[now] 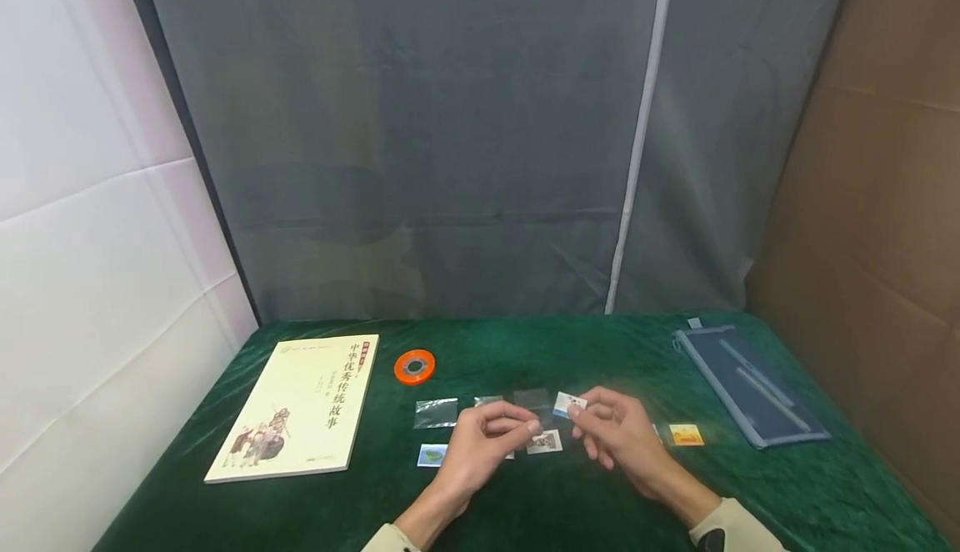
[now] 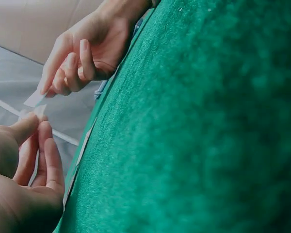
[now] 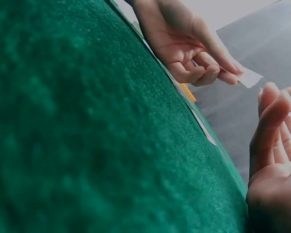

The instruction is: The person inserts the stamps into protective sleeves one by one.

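My left hand (image 1: 491, 439) pinches a small clear plastic sleeve (image 3: 250, 78) between thumb and fingertips; in the head view the see-through sleeve (image 1: 531, 399) blends with the green cloth. Facing it, my right hand (image 1: 618, 431) pinches a stamp-like picture card (image 1: 570, 404), white with a blue edge. Card and sleeve are close together, and I cannot tell whether they touch. Below them on the cloth lies another small picture card (image 1: 544, 442). A green-and-blue card (image 1: 432, 455) lies left of my left hand, a yellow one (image 1: 686, 434) right of my right hand.
Two more clear sleeves (image 1: 436, 414) lie behind my left hand, one partly hidden. An orange tape-like ring (image 1: 414, 366) lies farther back. A cream book (image 1: 300, 410) is at left, a dark blue zip pouch (image 1: 750, 385) at right, on green cloth (image 1: 600, 502).
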The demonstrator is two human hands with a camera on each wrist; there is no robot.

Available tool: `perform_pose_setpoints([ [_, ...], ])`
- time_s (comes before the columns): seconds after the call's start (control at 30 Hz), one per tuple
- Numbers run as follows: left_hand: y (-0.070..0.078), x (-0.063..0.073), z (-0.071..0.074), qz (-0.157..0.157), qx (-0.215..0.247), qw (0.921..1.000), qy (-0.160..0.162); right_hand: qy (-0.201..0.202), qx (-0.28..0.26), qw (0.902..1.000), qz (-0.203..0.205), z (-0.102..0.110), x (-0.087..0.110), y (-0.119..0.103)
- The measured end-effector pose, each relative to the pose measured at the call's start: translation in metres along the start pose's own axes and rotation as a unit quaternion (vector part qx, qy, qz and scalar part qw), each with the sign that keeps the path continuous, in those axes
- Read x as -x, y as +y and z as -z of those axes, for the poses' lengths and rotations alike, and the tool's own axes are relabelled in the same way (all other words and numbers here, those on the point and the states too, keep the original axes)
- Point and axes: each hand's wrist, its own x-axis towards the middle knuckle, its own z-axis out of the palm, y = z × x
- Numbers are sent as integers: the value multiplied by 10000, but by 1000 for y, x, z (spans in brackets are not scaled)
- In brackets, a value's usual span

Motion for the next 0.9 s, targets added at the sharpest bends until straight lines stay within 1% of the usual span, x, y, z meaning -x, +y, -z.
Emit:
perform_pose_setpoints([
  [0.17,0,0,0,52,154,9998,104,-457,-173,9986,220,2,2,-2],
  [0.27,0,0,0,92,232,9996,98,-604,-269,9973,333,3,3,-3],
  [0.4,0,0,0,116,239,9996,76,-709,-321,9963,375,3,3,-2],
  [0.63,0,-1,2,41,20,10000,-2,-949,-367,9941,383,1,2,-3],
  [0.9,-1,0,2,-16,-94,9998,182,-931,-309,9947,315,4,3,-1],
])
